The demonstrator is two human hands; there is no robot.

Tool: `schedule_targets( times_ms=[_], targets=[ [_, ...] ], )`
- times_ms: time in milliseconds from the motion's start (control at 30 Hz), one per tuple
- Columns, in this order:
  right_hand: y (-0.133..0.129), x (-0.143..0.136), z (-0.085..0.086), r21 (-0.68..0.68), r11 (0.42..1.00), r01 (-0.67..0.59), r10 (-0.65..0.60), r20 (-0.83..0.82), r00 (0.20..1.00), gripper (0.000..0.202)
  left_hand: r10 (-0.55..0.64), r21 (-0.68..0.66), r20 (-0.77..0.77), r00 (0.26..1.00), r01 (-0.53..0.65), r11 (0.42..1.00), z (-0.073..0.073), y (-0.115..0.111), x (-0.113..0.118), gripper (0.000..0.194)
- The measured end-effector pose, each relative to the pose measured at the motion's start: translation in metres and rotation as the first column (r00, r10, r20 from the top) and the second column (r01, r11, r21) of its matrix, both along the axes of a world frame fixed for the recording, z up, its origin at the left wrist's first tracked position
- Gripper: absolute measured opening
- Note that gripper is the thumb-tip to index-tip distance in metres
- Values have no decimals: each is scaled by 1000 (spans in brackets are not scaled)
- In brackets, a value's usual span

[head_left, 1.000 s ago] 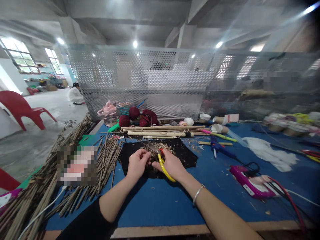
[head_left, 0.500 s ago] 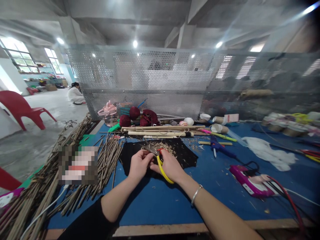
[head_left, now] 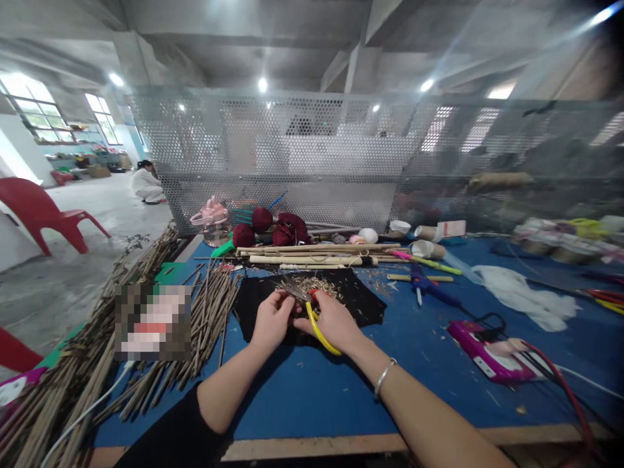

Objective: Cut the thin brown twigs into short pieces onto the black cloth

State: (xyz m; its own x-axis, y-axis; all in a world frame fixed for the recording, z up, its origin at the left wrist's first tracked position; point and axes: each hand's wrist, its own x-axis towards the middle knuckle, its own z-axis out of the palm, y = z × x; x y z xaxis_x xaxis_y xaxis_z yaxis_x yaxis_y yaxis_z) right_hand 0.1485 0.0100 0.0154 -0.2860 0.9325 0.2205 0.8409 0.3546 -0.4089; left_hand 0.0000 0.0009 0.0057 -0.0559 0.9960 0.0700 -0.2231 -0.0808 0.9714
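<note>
1. Scissors (head_left: 312, 319), head view: located in the grip of the right hand (head_left: 336, 320), yellow handle curving below the palm, metal blades angled beyond the grip and toward the left.
2. Right hand: fingers closed around the handle. A silver bangle (head_left: 383, 379) encircles the wrist behind the grip.
3. Left hand (head_left: 271, 322): positioned just left of the scissors grip, near the blades. Thumb and fingers are pressed together; whether a small piece is pinched between them cannot be told.
4. Black cloth (head_left: 366, 305): lies flat beneath both hands, bearing a loose heap of clippings (head_left: 322, 285) directly beyond the grip.
5. Blue table (head_left: 302, 406): supports the cloth and extends to both sides of the grip.
6. Thin brown sticks (head_left: 207, 315): laid in a bunch to the left of the grip, near the cloth.
7. Pale rods (head_left: 316, 260): laid crosswise beyond the grip, past the clippings.
8. Blue glue gun (head_left: 429, 286): rests to the right of the grip, apart from the cloth.
9. Magenta power box (head_left: 480, 356): located farther right of the grip, cables attached.
</note>
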Motion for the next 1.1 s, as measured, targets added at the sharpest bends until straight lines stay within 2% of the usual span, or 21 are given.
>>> schedule_targets(
  times_ms=[167,267,433,733,900,1100],
  targets=[
    [-1,0,1,-8,1000,1,-1,10,1000,51,-26,61,-145,989,35,998,1,-2,1,25],
    [-1,0,1,-2,1000,2,-2,23,1000,51,9,105,-216,976,14,994,0,-2,0,24],
    [0,0,-1,19,1000,-11,10,30,999,50,-4,85,-177,984,20,996,-2,-1,0,21],
    [0,1,1,77,996,-45,44,22,999,51,51,183,-296,954,4,983,-2,-1,-2,23],
    [1,2,1,70,995,-75,76,-10,997,51,87,220,-343,935,-10,975,3,-4,-2,24],
    [1,2,-1,47,998,-36,36,-2,999,48,23,163,-367,930,40,986,5,-7,0,29]
  ],
)
